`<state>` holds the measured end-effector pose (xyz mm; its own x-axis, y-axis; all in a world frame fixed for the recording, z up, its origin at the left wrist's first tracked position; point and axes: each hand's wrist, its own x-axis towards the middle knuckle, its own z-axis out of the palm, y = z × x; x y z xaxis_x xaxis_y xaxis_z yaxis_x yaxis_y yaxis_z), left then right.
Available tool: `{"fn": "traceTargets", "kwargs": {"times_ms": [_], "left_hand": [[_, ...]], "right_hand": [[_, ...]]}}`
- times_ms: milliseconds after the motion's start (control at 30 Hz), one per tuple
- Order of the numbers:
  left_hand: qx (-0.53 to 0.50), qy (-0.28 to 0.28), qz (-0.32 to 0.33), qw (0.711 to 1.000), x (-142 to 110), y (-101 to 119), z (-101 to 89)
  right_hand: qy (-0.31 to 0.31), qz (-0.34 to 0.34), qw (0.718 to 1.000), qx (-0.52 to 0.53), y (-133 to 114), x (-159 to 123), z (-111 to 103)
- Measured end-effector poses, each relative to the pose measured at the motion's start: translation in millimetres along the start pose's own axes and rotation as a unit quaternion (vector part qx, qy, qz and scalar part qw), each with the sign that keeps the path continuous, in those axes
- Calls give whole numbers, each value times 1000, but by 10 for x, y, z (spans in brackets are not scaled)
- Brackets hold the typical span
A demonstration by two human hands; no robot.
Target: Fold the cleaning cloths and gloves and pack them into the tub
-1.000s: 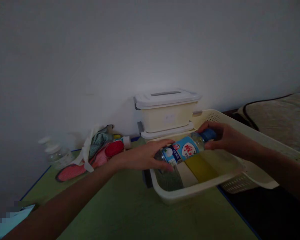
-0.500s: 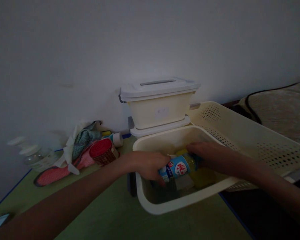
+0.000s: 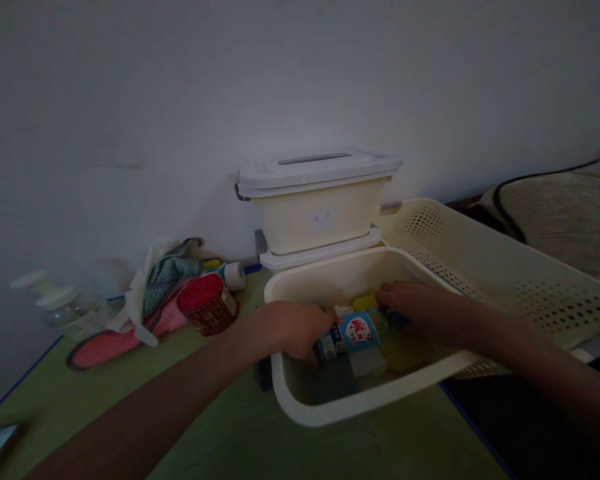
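A clear dish soap bottle [image 3: 359, 331] with a blue label and red lettering lies on its side, low inside a cream plastic bin [image 3: 375, 399]. My left hand [image 3: 297, 328] closes round the bottle's left end, near the bin's left wall. Round the cap end at the right is my right hand [image 3: 413, 301], which hides most of the blue cap. Beneath the bottle, a yellow item [image 3: 405, 353] and a pale item [image 3: 369, 361] show on the bin floor. Deep shade blurs the bin's lower left corner.
Behind the bin stands a lidded cream box [image 3: 320, 217] against the wall. A large perforated basket [image 3: 505, 280] extends right. On the green table [image 3: 220, 420] at left are a red patterned can [image 3: 207, 307], crumpled cloths [image 3: 173, 277], a pink-soled item [image 3: 105, 347], a white-capped tube [image 3: 234, 276] and pump bottles [image 3: 73, 313].
Both hands have lowered the dish soap bottle from above the rim down into the cream bin. The camera view has shifted, so the table items appear farther left.
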<state>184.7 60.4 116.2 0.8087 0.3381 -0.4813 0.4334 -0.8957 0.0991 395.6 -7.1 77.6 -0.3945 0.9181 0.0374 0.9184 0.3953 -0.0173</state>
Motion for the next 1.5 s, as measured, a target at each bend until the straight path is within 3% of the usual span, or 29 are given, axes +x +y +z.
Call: {"fn": "traceTargets", "kwargs": {"times_ms": [233,467,800,1033,1267,1500], "left_hand": [[1,14,-8,1000,-38,0,18],[-2,20,-9,1000,-82,-2,46],[22,9,-15,1000,-17,8,2],[27,-23,-29,999,-23,8,-21],[25,-19,-41,999,-34,18,-18],[39,-18,-25,999,19,-13,31]], "right_hand": [[-7,-6,1000,-3,-42,-8,-51],[53,-15,997,54,19,-34,18],[-104,40,994,-16,-13,76,-84],[-260,66,960,-77,-86,386,-241],[-278,57,956,-76,-50,450,-199],[-236,64,967,-76,-19,374,-118]]}}
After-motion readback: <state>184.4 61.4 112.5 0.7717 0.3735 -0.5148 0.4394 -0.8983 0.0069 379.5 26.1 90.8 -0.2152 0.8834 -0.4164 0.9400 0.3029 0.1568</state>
